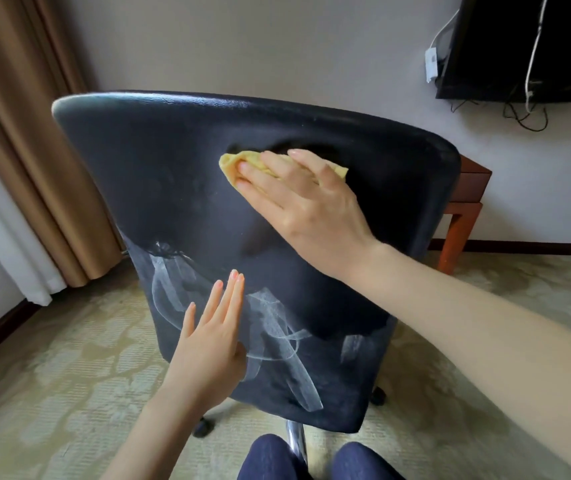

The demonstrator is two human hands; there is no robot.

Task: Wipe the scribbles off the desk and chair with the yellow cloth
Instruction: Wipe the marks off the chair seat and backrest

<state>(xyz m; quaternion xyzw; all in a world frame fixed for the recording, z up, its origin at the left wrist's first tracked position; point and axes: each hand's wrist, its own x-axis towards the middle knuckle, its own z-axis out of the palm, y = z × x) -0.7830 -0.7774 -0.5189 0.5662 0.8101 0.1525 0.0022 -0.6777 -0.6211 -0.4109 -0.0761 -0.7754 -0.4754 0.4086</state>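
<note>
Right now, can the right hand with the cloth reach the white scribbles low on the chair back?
Probably yes. The right hand presses the yellow cloth on the upper chair back; the white scribbles lie lower, uncovered. Only the left hand, over their left part, is in the way.

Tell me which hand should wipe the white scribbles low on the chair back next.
Right. The right hand presses the yellow cloth above the scribbles; the left hand is bare.
</note>
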